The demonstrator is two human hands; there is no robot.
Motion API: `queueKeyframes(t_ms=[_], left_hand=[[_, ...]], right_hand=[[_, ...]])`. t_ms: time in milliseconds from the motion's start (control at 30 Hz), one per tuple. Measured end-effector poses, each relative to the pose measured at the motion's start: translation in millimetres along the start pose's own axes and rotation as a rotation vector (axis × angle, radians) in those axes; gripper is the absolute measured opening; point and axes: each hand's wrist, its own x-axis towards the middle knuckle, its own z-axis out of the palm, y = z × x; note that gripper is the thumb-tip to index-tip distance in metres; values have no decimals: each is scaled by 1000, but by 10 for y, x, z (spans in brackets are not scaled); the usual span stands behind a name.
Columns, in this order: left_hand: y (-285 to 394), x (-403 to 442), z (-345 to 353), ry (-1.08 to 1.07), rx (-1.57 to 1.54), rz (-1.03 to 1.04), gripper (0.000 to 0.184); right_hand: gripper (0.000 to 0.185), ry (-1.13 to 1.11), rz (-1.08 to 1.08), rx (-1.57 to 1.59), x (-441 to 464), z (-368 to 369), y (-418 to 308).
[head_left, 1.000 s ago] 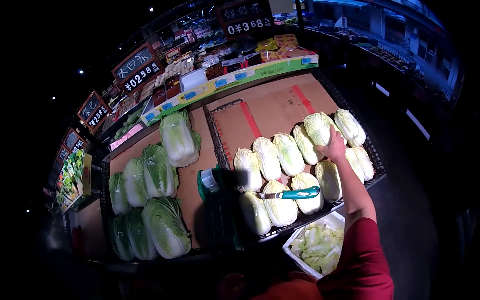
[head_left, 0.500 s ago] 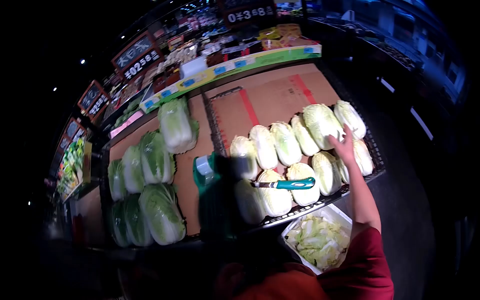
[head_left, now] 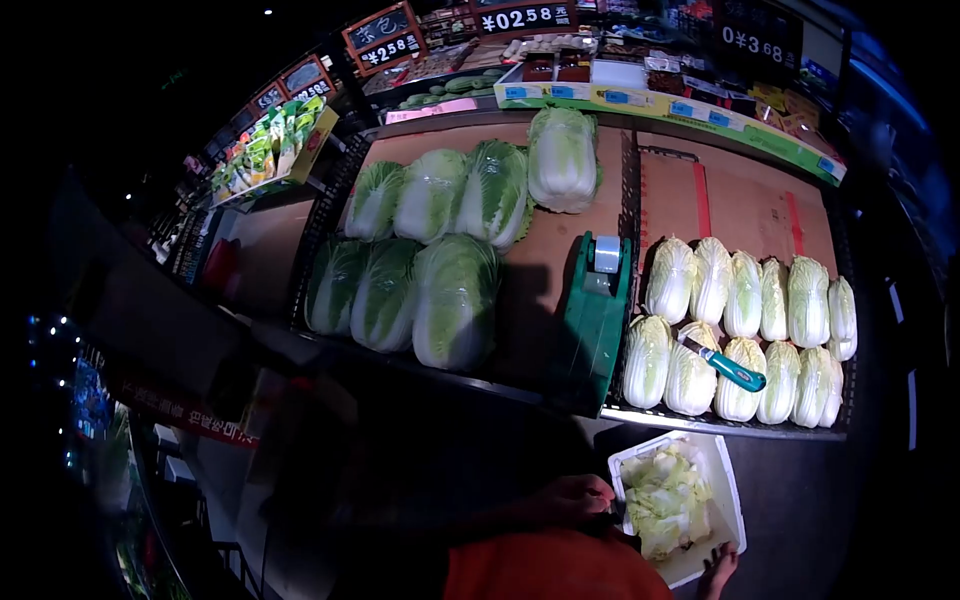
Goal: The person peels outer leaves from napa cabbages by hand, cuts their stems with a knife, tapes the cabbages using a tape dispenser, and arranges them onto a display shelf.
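Observation:
A white box [head_left: 727, 478] of loose cabbage leaves [head_left: 668, 505] sits low in front of me, below the display. At its left side is my left hand [head_left: 580, 494], dim, its fingers curled; what they close on is hidden. My right hand [head_left: 719, 572] is at the box's lower right corner, fingers bent over the rim. Above the box, two rows of pale Chinese cabbages [head_left: 740, 372] lie in a black crate. A teal-handled knife [head_left: 735, 371] rests across the front row, its blade end pointing up and left.
A green tape dispenser [head_left: 590, 330] stands left of the pale cabbages. Larger, greener cabbages [head_left: 455, 300] lie in the left crate. Behind runs a shelf edge [head_left: 660, 103] with price labels. Packaged vegetables [head_left: 270, 145] stand at the far left.
My right hand has left the pale cabbages and come down to the box's rim. My left hand has come into view by the box. The view has swung left.

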Motion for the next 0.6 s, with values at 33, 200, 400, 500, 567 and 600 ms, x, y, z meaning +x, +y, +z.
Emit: queueKeyframes(t_ms=[33,200,400,500,567,600], left_hand=[[-26,-13,-24,-16,69,-13,27],[-390,-47,-232,-186,63,58,20],[-580,-97,-108,-410,108,-86,21],[-612,-89,3,-506,192,14,20],[-681,-70,146,-564,194,-67,19],[-638,-99,218,-537,253,-64,18]], right_hand=[[32,-72,-40,-162,-183,-215,280],[34,-132,66,-534,-1018,-599,1302],[34,20,223,-502,-1668,-928,2026],[35,79,244,-473,-1868,-1128,2339],[36,89,220,-414,-2058,-1314,2603],[37,41,209,-369,-2172,-1336,2595]])
